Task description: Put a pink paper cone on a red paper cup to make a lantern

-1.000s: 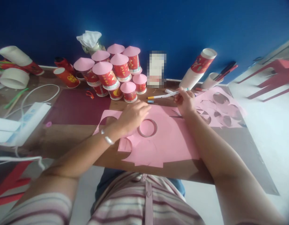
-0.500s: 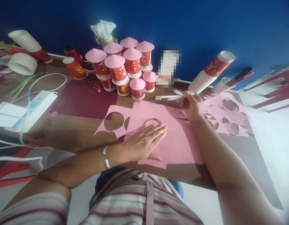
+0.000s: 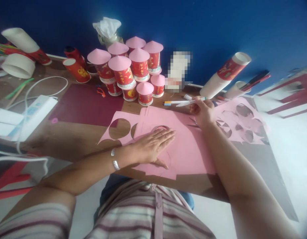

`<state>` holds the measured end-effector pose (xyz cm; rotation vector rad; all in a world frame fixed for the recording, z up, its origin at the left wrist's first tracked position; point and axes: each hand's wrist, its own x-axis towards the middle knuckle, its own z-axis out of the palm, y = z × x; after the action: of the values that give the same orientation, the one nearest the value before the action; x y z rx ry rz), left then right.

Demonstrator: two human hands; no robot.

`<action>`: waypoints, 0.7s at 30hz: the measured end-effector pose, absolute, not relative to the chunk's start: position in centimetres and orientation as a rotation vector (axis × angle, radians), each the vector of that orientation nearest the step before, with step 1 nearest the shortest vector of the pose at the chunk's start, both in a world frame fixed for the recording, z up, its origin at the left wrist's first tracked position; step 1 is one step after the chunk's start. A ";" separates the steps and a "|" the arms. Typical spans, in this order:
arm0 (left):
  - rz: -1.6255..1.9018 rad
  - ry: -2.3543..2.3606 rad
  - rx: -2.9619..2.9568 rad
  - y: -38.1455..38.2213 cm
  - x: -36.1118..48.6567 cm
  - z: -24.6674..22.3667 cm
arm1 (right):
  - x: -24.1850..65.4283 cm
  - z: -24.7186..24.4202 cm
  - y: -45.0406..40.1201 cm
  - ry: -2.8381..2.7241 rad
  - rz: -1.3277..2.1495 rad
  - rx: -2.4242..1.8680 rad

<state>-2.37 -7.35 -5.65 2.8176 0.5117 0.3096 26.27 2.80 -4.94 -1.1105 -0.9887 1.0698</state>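
Observation:
My left hand (image 3: 154, 146) lies flat with its fingers stretched out over the pink paper (image 3: 185, 146). Its fingers partly cover a thin round ring (image 3: 160, 127), and a faint curved line shows on the paper near the thumb. Farther right, my right hand (image 3: 204, 111) is closed in a pinch round a white pen (image 3: 185, 103) with a teal end, just beyond the paper's far edge. Another pen with an orange and blue end (image 3: 167, 103) lies beside it. Scissors (image 3: 193, 123), partly hidden, rest on the paper left of my right wrist.
Several red paper cups with pink cone tops (image 3: 119, 68) stand at the back. Pink scraps with round holes (image 3: 239, 121) lie at the right, near a leaning stack of cups (image 3: 225, 74). A white power strip (image 3: 35, 116) and cables occupy the left. A maroon sheet (image 3: 86, 106) covers part of the table.
The view has shifted slightly. My left hand has slid a little toward the left, still flat on the paper. My right hand stays almost in place with the pen.

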 end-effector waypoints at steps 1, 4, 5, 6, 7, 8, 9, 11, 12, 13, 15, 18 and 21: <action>0.296 0.513 2.799 -7.3 -2.4 -5.8 | 26.3 -5.0 2.8 -0.998 1.067 -1.115; 0.300 0.488 2.759 -7.1 -2.5 -6.1 | 26.1 -4.9 2.8 -1.037 1.038 -1.124; 0.303 0.478 2.749 -7.0 -2.5 -6.1 | 26.0 -4.8 2.7 -1.060 1.029 -1.119; 0.301 0.471 2.742 -7.0 -2.5 -6.2 | 25.7 -4.6 2.4 -1.091 1.025 -1.111; 0.295 0.466 2.735 -7.0 -2.5 -6.2 | 25.3 -4.2 2.1 -1.130 1.026 -1.102; 0.281 0.463 2.731 -6.9 -2.4 -6.2 | 24.8 -3.8 1.8 -1.176 1.039 -1.092; 0.264 0.463 2.729 -6.9 -2.4 -6.2 | 24.3 -3.3 1.4 -1.228 1.053 -1.085; 0.226 0.465 2.733 -7.0 -2.2 -6.1 | 22.9 -2.2 0.6 -1.347 1.100 -1.080; 0.210 0.467 2.736 -7.0 -2.2 -6.0 | 22.2 -1.7 0.4 -1.420 1.129 -1.075; 0.200 0.469 2.739 -7.1 -2.1 -5.9 | 21.4 -1.2 0.3 -1.482 1.157 -1.067; 0.189 0.477 2.731 -7.1 -2.1 -5.6 | 20.0 -0.4 0.5 -1.588 1.235 -1.030; 0.152 0.495 2.701 -7.2 -2.0 -4.9 | 18.2 0.3 1.8 -1.769 1.348 -0.986; 0.096 0.509 2.683 -7.1 -1.9 -4.4 | 16.9 0.7 3.1 -1.952 1.391 -1.002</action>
<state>-1.88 -7.11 -4.37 2.6830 0.5087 0.0958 16.89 3.07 0.75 -1.0019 -1.9521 1.3912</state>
